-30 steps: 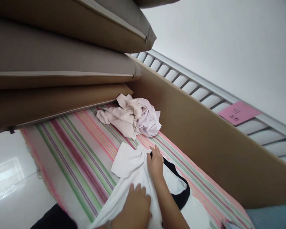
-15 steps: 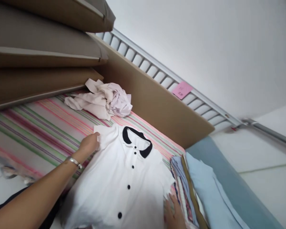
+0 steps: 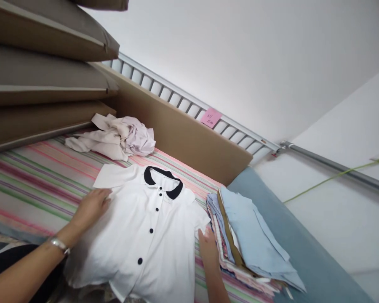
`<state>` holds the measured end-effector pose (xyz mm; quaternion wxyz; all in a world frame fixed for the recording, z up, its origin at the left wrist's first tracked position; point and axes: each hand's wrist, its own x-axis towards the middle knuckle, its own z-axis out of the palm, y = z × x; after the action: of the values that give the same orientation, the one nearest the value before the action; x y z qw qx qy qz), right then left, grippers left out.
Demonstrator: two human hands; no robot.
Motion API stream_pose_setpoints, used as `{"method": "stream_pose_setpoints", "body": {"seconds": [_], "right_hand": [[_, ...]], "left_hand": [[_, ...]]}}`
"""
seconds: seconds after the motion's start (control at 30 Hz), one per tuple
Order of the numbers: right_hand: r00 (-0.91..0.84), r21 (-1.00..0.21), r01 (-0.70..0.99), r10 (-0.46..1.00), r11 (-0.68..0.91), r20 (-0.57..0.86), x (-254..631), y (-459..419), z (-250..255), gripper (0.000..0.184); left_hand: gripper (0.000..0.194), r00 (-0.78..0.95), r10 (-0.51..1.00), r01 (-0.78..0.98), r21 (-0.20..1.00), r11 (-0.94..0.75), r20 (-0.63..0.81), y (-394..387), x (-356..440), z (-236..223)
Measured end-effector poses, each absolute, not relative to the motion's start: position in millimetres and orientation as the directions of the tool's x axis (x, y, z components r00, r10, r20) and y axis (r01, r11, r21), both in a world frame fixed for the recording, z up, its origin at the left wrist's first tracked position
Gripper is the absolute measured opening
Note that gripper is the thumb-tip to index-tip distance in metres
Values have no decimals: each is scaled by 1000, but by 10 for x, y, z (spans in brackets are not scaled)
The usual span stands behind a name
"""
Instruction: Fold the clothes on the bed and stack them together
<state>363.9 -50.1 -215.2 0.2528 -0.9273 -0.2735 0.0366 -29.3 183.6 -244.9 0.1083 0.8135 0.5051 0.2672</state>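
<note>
A white short-sleeved shirt [image 3: 129, 244] with a black collar and black buttons lies front up, its collar away from me. My left hand [image 3: 93, 208], with a silver bracelet at the wrist, is closed at the shirt's left side just below the sleeve; its fingertips are partly hidden. On the other side, my right hand [image 3: 207, 240] pinches the edge of the right sleeve. Beside that hand stands a pile of folded clothes [image 3: 252, 235], with a light blue garment on top.
A striped sheet [image 3: 38, 181] covers the bed. Crumpled pale clothes [image 3: 123, 134] lie at the back, near stacked brown cushions [image 3: 50, 75]. A brown board [image 3: 177, 130] and a metal railing [image 3: 164, 92] with a pink note [image 3: 211, 118] run along the wall.
My left hand has let go of the left sleeve and come down to the shirt's side. The left sleeve now lies spread flat. My right hand has moved up to the right sleeve. The view has shifted right.
</note>
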Motion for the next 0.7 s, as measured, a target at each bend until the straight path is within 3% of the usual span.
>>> {"method": "stream_pose_setpoints", "body": {"seconds": [0.1,0.2,0.43,0.6,0.7], "right_hand": [[864,-455,468,501,-757,55,3823,-207,-2154,70],[828,-409,526,559,-746,46,3943,-66,-2139,52],[689,-301,722,687,-623,231,4266,1,-1779,49],[678,-342,734,669,-587,306,4142,20,-1734,50],[718,-419,689,636,-591,283,3818,-157,-1890,44]], "left_hand": [[37,349,888,797,404,-449,299,1614,-268,-2657],[37,335,881,803,388,-452,333,1526,-269,-2701],[41,321,896,794,430,-431,306,1574,-231,-2624],[44,334,896,806,403,-433,294,1574,-212,-2598],[41,318,906,782,464,-417,278,1587,-224,-2595]]}}
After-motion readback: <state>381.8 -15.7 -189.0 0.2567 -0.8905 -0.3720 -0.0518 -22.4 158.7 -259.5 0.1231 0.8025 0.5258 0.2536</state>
